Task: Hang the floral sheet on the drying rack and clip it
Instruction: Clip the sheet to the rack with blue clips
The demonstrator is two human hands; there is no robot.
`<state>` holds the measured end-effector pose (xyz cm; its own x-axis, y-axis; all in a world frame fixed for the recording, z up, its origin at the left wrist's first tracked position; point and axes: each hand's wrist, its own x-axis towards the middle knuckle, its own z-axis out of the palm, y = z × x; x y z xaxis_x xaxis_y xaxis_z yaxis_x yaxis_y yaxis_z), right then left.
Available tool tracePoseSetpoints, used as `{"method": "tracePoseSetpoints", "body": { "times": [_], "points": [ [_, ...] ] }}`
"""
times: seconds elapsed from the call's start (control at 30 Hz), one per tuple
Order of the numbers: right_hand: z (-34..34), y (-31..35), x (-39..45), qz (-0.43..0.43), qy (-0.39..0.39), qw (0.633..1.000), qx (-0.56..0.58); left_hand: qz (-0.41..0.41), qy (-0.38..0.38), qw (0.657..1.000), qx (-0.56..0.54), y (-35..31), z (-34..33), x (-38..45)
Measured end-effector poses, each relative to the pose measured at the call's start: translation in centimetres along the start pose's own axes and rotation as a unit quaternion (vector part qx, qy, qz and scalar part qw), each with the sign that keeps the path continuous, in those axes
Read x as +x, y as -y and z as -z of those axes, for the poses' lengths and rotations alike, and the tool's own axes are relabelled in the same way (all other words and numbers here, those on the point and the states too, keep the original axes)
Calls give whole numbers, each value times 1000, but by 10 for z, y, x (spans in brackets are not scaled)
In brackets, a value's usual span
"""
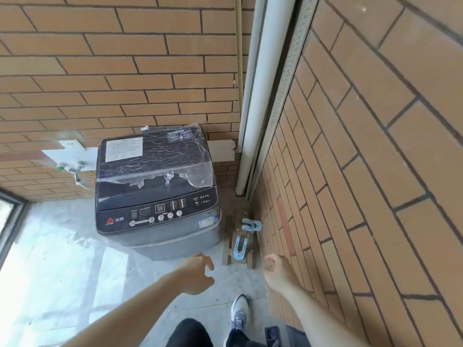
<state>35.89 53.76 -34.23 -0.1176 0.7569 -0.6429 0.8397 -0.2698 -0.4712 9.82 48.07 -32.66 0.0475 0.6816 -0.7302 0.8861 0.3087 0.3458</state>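
Observation:
Two pale blue clips lie on a small wooden stand [229, 249] on the floor by the right wall: one clip [251, 224] at its far end, the other clip [240, 247] nearer me. My left hand [198, 272] reaches forward with loosely spread fingers, empty, a little left of the stand. My right hand [276, 270] hangs just right of the stand with fingers curled in, holding nothing that I can see. No floral sheet and no drying rack are in view.
A dark top-loading washing machine [155, 196], its lid partly covered in torn plastic film, stands in the corner ahead. Brick walls close the back and right. A white pipe [253, 96] runs down the corner. My shoe [239, 311] is on the grey floor.

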Motion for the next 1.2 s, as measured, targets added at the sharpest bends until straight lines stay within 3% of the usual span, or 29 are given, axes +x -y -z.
{"method": "tracePoseSetpoints", "body": {
  "times": [0.17, 0.4, 0.8, 1.03, 1.2],
  "points": [
    [-9, -1, 73, -31, 24, 999, -19, 0, 6, 1000, 11, 4, -7, 68],
    [-40, -6, 177, -7, 16, 999, -30, -30, 50, 987, 148, 9, -42, 183],
    [-145, -102, 399, 5, 24, 984, -178, -75, 96, 966, 228, 46, -189, 415],
    [-190, -130, 491, 33, 2, 955, -294, -108, 141, 950, 255, 57, -224, 477],
    [-198, -134, 535, 61, 52, 937, -339, -115, 134, 953, 246, 67, -227, 500]
  ]
}}
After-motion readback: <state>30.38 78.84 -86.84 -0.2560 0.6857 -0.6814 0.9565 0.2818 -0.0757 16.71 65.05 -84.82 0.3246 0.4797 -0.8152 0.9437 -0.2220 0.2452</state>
